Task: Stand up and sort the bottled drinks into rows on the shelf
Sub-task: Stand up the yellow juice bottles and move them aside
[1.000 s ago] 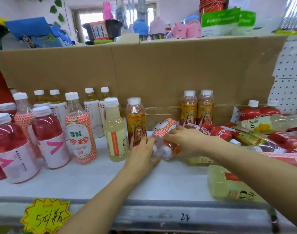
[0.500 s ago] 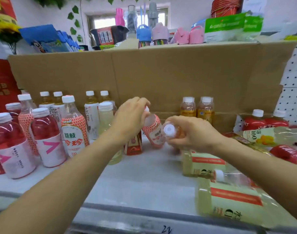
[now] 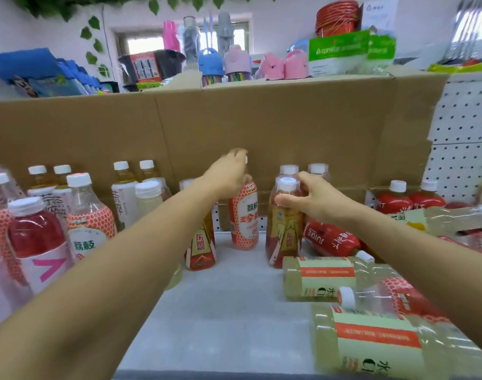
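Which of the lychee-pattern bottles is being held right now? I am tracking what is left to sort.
The upright lychee bottle at the cardboard back, gripped at its cap by the left hand; the others stand or lie untouched.

1. A shelf fills the lower middle of the frame; a cardboard sheet stands behind it.
2. Upright bottles crowd the left edge in rows.
3. At centre, the left hand sits atop a standing lychee bottle, with an upright energy drink just left of it.
4. The right hand grips the neck of another upright bottle, right of centre.
5. Lying bottles fill the lower right.
6. A pegboard stands at the right edge.
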`<state>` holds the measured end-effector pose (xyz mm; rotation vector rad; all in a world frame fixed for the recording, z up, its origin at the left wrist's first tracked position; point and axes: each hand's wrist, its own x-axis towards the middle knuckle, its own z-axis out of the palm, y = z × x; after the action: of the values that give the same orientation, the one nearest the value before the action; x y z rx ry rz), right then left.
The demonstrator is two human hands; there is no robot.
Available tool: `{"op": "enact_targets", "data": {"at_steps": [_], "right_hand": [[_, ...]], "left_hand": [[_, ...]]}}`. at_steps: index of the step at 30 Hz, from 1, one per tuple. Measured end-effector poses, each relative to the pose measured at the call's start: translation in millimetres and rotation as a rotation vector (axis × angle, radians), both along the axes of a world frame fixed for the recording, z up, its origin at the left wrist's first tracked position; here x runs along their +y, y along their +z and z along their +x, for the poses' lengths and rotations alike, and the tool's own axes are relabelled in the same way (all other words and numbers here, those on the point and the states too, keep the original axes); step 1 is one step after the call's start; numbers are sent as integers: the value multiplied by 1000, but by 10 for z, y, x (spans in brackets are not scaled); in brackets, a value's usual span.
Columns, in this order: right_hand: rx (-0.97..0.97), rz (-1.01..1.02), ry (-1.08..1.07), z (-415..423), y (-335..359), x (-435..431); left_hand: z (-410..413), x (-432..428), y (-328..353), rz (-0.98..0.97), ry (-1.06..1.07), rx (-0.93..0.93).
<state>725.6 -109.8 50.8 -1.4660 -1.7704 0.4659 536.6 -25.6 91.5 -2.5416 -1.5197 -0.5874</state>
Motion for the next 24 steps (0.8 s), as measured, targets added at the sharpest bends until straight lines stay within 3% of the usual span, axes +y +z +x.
{"op": "enact_targets", "data": {"at_steps": [6,10,14,19,24], "right_hand": [[26,-77,-51,-45,-7,141],[-70,-108,-64,53,-98,-8],[-148,-171,-28,216,-141,-505],[-306,-144,23,441,-252,-1162],[-327,-130,33,766,-398,-1569]], "left_hand": [[32,43,-82,-51,-46,-88],[-65,-162,-195,-150,-102,-311],[-116,-779,-608,-106,-247,-477],[71,-1522,-1102,-189,-526,-277],[547,-1388,-1106,-259,-520,-164]]}}
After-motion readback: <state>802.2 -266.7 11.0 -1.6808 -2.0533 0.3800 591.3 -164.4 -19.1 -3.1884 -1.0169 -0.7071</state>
